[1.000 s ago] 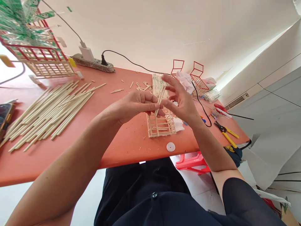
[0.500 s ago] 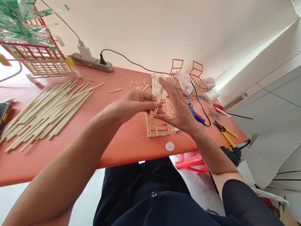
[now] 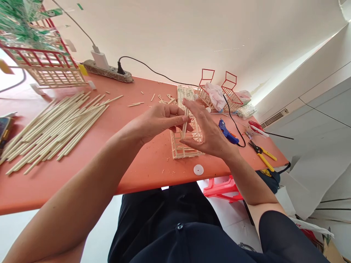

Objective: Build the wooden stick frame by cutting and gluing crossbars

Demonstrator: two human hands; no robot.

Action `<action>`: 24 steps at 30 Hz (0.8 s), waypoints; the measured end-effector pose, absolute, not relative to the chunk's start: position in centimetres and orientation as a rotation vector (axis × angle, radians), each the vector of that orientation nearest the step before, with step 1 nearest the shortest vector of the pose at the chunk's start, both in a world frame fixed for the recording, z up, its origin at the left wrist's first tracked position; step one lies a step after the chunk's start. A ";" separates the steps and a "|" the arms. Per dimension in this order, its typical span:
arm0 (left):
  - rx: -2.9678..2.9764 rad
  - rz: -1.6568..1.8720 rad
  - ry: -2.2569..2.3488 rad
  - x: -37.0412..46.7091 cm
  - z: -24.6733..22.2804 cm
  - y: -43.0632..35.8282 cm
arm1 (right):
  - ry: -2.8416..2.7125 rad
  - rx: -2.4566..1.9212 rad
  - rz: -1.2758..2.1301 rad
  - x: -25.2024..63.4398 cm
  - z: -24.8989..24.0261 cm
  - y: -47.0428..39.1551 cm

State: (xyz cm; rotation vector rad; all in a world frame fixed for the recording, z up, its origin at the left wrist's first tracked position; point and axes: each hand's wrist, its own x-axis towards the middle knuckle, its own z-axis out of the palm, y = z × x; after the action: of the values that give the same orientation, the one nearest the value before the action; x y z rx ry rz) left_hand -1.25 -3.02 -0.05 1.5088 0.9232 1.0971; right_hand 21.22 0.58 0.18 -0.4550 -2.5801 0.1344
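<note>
My left hand (image 3: 171, 118) pinches a few short wooden sticks (image 3: 185, 126) between thumb and fingers, held nearly upright. My right hand (image 3: 210, 133) is spread around the sticks, its thumb close to their lower ends and its fingertips by the upper ends. Whether it touches them I cannot tell. Below both hands a small lattice frame of sticks (image 3: 188, 151) lies on the orange table (image 3: 148, 164), partly hidden by the hands. A white disc (image 3: 198, 170) rests near the table's front edge.
Many long sticks (image 3: 60, 128) lie at left, below a red-edged stick basket (image 3: 46, 71). A power strip (image 3: 117, 75) sits by the wall. At right are a blue glue gun (image 3: 228, 132) with its cable, yellow-handled pliers (image 3: 264, 155) and red-trimmed stick models (image 3: 233, 93).
The short sticks have turned more upright between my hands. My right hand's fingers have lowered slightly, and its thumb has shifted down a little. My left hand keeps its pinch.
</note>
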 end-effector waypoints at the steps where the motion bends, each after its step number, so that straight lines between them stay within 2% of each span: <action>1: 1.529 1.119 0.971 -1.3 0.0 -3.1 | -2.591 -0.449 0.137 21.6 0.1 0.5; 10: 1.561 1.186 1.150 -1.3 0.2 -3.1 | -2.662 -0.573 0.188 25.8 -1.7 -0.8; 24: 1.566 1.221 1.179 -1.5 -0.8 -2.4 | -2.719 -0.450 0.239 24.6 -2.2 -0.7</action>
State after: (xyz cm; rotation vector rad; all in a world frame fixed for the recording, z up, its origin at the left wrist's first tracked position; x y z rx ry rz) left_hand -1.48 -2.45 -0.75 1.5664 1.1790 1.2213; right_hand 24.60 -0.71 -2.23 -0.4497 -2.7191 0.2385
